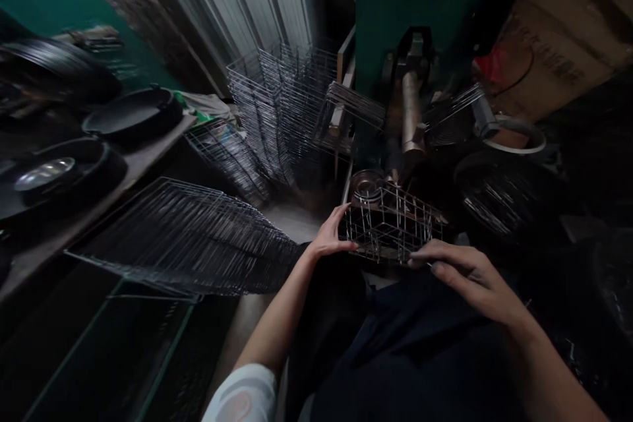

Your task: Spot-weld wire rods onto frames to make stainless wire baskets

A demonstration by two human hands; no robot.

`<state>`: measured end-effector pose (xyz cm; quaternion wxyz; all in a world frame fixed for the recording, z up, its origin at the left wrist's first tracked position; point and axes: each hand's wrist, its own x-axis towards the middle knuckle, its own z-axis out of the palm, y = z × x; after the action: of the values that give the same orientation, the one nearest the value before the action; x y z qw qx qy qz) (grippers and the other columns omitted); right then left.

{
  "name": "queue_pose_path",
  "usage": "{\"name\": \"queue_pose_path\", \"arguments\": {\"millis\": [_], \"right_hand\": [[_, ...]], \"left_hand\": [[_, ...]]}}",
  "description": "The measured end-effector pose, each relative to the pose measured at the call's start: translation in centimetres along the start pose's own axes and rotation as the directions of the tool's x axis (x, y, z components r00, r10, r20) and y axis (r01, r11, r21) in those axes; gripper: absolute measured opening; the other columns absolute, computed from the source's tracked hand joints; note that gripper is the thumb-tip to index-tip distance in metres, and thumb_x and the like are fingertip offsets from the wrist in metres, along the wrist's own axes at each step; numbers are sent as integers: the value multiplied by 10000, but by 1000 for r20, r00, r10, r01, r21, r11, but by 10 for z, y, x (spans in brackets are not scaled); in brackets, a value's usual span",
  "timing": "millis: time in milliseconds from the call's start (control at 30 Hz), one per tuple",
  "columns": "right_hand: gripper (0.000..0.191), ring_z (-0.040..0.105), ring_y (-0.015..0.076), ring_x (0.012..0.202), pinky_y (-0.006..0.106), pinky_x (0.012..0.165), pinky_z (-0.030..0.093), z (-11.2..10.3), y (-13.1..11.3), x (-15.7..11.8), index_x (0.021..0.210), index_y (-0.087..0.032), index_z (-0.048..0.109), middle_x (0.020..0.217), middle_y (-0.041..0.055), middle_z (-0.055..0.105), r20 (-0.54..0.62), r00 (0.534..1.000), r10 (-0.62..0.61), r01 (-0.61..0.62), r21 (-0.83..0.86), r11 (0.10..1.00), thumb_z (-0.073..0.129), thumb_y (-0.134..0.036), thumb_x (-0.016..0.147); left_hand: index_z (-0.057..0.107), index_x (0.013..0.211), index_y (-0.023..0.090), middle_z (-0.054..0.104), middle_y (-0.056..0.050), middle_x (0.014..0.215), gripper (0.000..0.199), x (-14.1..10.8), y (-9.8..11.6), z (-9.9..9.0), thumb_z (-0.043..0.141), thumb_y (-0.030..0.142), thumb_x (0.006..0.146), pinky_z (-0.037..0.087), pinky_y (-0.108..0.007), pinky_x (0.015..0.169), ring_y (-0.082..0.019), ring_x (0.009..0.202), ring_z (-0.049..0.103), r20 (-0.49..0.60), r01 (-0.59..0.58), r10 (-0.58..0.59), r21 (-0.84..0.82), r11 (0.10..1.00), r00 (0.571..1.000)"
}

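A small wire basket [388, 227] sits in front of me, close under the machine's copper-coloured arm. My left hand [333, 235] grips its left side, thumb at the near edge and fingers at the far one. By the near right corner, my right hand [462, 271] is closed in a pinch, fingers pointing left at the basket. A short, thin metal wire [429, 265] shows between thumb and fingers; the rest of it is hidden. Just behind the basket lies a round metal part [366, 183], partly covered by the wires.
A green machine [373, 46] with switches stands ahead, its copper-coloured arm [411, 112] reaching toward me. Nested wire racks [277, 105] stack up behind left; more wire racks [198, 237] lie nearer. Black round pans [133, 115] rest on the left bench. A dark basin [509, 198] stands right.
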<state>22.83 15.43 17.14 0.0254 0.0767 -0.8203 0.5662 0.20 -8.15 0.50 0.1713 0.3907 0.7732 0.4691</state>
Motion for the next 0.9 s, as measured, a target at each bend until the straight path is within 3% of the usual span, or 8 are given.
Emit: {"name": "queue_pose_path", "arguments": {"millis": [100,167,333,433,500,700,900], "right_hand": [[235,664,173,960,283,858,505,5,-3,4,1166,-267,689,1041,41,710,43,999,-16,19,-71,997,495,-288,1035],[218,650,166,922,281,831,494,10,7,8,1128,-257,686,1014,36,701,24,1000,2,2,-171,985,490,-288,1037],[222,610,207,889,340,821,474,23,76,19,1022,-226,681,955,48,714,-31,999,-9,-5,-440,898,464,-265,1035],[192,591,235,921,372,822,458,27,115,22,1037,-212,680,967,64,724,-67,997,-28,-16,-586,810,492,-245,1021],[183,582,252,975,390,835,444,27,128,22,1110,-203,676,1022,81,730,-81,995,-61,-10,-676,737,529,-238,1006],[395,557,265,1154,423,892,381,22,121,20,1373,-203,577,1278,92,684,-76,972,-222,65,-822,566,515,-135,988],[387,585,270,1113,421,878,388,15,112,26,1334,-248,629,1193,71,730,-152,946,-287,56,-794,605,515,-135,982]], "left_hand": [[281,1541,229,330,-131,1574,1145,6,15,5,834,551,592,330,-471,1193,-337,1439,372,118,-14,0,119,993,993],[286,1538,229,331,-139,1579,1155,14,27,14,816,607,584,333,-495,1187,-355,1446,356,175,-16,-26,235,972,984],[359,1472,267,441,-105,1517,1074,34,68,42,834,493,535,219,-638,1193,-414,1434,323,138,-59,-13,504,861,990],[390,1413,262,497,-100,1460,1001,40,88,50,824,428,526,154,-692,1185,-418,1408,341,96,-83,35,557,826,995],[409,1374,253,514,-107,1437,953,41,97,50,817,428,531,133,-702,1184,-421,1397,351,61,-79,55,564,822,997],[402,1351,258,512,-120,1430,954,46,107,43,832,407,512,99,-677,1204,-454,1421,323,-78,-22,73,517,855,994],[378,1358,266,497,-111,1443,965,49,114,37,832,448,527,130,-660,1208,-443,1432,315,-120,-19,93,510,860,988]]}}
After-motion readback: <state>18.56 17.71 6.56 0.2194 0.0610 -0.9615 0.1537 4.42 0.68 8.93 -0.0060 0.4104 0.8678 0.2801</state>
